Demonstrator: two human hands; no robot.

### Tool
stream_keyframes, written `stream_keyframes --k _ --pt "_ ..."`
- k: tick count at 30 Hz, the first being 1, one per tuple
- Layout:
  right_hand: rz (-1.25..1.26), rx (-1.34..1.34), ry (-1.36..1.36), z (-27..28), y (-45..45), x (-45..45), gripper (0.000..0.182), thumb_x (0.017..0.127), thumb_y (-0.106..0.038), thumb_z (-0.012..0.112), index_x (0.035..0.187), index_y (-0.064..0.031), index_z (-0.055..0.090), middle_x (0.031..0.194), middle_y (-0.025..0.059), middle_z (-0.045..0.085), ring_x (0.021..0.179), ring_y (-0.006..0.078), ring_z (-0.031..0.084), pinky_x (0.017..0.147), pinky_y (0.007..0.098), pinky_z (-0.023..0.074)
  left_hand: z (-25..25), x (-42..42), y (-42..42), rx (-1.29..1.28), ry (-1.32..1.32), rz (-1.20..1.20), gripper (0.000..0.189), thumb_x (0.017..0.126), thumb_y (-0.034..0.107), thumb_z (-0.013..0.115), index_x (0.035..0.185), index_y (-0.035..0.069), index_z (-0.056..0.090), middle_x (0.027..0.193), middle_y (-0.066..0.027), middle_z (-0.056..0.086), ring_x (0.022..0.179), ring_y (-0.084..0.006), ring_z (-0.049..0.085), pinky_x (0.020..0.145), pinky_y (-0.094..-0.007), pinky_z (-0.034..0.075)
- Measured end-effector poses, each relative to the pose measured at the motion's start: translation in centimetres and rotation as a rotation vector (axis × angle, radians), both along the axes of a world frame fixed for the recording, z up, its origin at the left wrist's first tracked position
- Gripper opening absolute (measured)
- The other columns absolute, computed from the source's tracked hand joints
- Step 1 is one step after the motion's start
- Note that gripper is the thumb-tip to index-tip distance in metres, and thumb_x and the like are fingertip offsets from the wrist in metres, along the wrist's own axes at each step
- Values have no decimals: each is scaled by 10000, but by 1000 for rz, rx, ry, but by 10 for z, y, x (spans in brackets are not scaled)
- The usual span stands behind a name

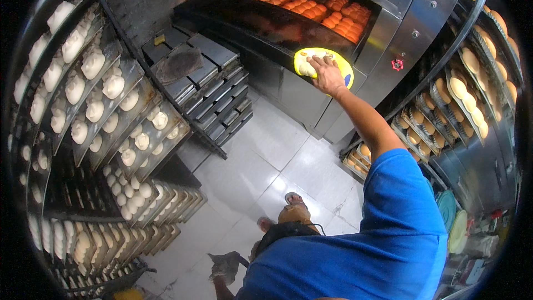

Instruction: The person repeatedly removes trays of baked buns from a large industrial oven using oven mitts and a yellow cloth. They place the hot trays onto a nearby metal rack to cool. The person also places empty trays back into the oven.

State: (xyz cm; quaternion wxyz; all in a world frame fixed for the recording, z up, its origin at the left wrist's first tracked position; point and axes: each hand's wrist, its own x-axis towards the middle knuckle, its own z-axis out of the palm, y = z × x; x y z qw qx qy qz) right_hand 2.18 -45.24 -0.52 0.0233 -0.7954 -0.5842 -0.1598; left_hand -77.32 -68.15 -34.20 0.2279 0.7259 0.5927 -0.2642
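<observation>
My right hand (328, 76) reaches out to the front lip of a deck oven, its fingers spread over a yellow oval pad (346, 66) with a printed pattern. The hand presses the pad against the edge of the oven's dark lowered door (258, 21). Behind that door, several batches of bread rolls (306, 7) glow orange in the oven chamber. Low at my left side, a crumpled grey cloth (225, 263) hangs at my left hand (220, 280), which seems to grip it; the fingers are mostly hidden.
At left, a tall rack (125, 46) carries trays of pale dough pieces (93, 65). Stacked metal pans (216, 87) stand beside the oven. Another rack (452, 50) at right holds browned buns (459, 87). A red valve knob (397, 64) sticks out from the oven front. White tiles (239, 150) cover the floor.
</observation>
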Motion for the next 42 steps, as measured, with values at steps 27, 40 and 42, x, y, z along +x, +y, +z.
stream_keyframes --k 27,40,42 --pt "20 42 12 -5 -3 7 687 803 -228 710 1436 -198 445 1470 60 462 1328 382 429 1082 544 368 33 11 17 196 -40 52 427 827 145 633 1224 3 564 1017 -43 570 896 -173 535 798 -299 427" --pt "43 170 -9 -30 4 21 630 800 -308 684 1397 -239 493 1381 21 535 1295 394 463 1030 590 411 135 150 116 496 -293 -79 423 814 119 646 1210 -12 576 965 -31 575 848 -157 528 764 -288 420" --pt "50 171 50 -23 10 6 645 786 -312 701 1393 -244 494 1363 22 542 1295 398 459 1031 601 407 151 166 116 533 -319 -90 423 812 115 648 1208 -14 577 956 -29 575 841 -155 527 759 -286 419"
